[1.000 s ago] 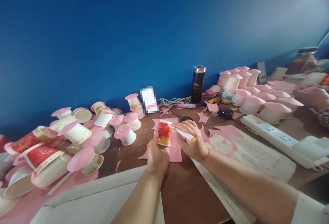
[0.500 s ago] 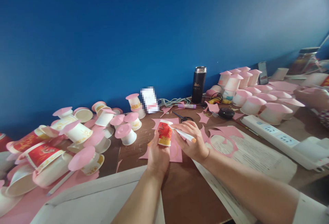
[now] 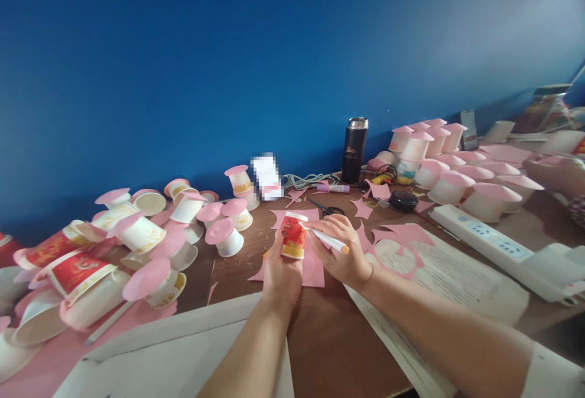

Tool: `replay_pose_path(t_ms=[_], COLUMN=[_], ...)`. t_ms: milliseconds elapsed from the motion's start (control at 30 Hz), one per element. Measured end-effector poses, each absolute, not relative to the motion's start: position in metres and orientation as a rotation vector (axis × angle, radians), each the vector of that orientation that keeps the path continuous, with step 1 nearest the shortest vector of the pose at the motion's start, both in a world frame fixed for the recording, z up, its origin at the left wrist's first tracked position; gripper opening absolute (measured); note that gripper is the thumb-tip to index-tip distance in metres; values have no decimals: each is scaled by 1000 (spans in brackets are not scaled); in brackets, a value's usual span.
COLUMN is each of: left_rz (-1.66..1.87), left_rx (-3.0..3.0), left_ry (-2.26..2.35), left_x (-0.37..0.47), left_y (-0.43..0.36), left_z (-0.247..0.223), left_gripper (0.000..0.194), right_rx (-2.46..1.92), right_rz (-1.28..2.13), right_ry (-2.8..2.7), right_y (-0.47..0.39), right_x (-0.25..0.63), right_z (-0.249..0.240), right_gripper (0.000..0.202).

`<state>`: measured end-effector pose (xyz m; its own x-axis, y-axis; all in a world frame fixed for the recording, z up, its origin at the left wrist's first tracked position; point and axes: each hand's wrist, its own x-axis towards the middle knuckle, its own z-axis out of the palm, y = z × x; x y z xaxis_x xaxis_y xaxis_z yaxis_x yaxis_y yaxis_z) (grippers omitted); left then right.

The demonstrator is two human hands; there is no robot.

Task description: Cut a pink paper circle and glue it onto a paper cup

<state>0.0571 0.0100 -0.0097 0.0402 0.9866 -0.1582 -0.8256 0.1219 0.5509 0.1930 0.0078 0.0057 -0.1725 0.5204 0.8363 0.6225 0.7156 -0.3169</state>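
My left hand (image 3: 282, 276) is wrapped around a red and gold paper cup (image 3: 293, 236) with a white rim, held above the table. Between the fingers of my right hand (image 3: 342, 252) is a white glue stick or marker with an orange end (image 3: 333, 241); its tip is at the cup's upper right side. Beneath and behind the cup lies pink paper (image 3: 315, 270). Black scissors (image 3: 326, 208) rest on the table just past my hands.
Paper cups with pink paper discs (image 3: 223, 236) crowd the left; more cups with pink cone tops (image 3: 450, 186) stand right. A white power strip (image 3: 498, 245), black thermos (image 3: 355, 151), phone (image 3: 266, 175), pink scraps (image 3: 402, 233) and printed sheets (image 3: 475, 288) surround my hands. Another person's hand (image 3: 555, 172) shows at far right.
Almost nothing differs. Both hands keep the same hold on the cup and the white stick; the view has shifted very slightly.
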Motion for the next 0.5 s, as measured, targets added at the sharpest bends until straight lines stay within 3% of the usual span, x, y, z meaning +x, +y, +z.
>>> replay_pose_path(t_ms=[500], left_rz=[1447], left_rx=[335], left_ry=[593], left_x=[60], left_y=[10], left_z=[-7], left_gripper=[20], right_rx=[-902], right_rz=[-127], right_ry=[-1845], right_y=[6], right_x=[191], right_z=[6], right_gripper=[22])
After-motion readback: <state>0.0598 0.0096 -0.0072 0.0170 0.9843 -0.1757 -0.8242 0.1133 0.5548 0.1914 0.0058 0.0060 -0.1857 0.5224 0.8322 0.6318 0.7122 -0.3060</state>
